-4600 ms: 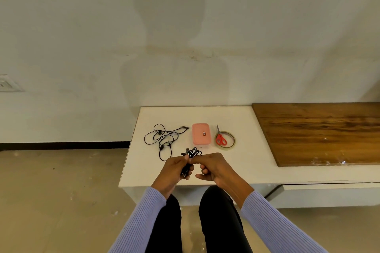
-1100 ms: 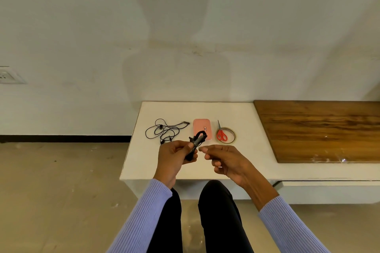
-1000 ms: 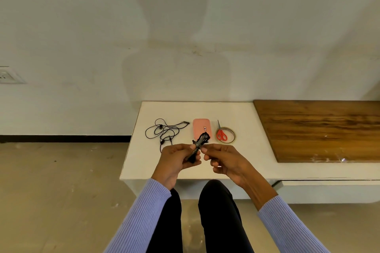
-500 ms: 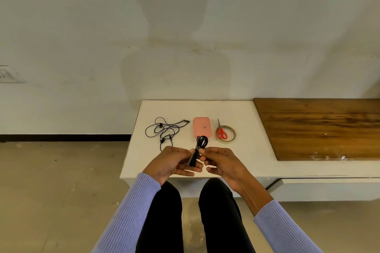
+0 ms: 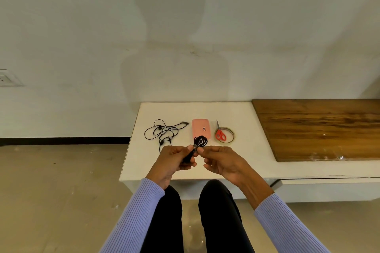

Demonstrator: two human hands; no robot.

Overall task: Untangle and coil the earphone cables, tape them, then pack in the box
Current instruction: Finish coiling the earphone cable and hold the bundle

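Observation:
A coiled black earphone cable (image 5: 200,142) sticks up between my hands, its loops above my fingers. My left hand (image 5: 174,160) grips the bundle's lower part. My right hand (image 5: 221,161) pinches the bundle at its middle, where a pale band of tape seems to wrap it. A second black earphone (image 5: 164,132) lies loose and tangled on the white table (image 5: 246,150), to the left of the closed pink box (image 5: 201,130). Red-handled scissors (image 5: 220,134) rest across a roll of clear tape (image 5: 230,136) to the right of the box.
A wooden board (image 5: 320,127) covers the table's right part. The wall stands right behind the table, with a socket plate (image 5: 8,78) at far left. My knees are under the table's front edge, above a beige floor.
Both hands stay on the coiled bundle. My right thumb and finger have closed in on its middle, and the loops now stand more upright. The items on the table have not moved.

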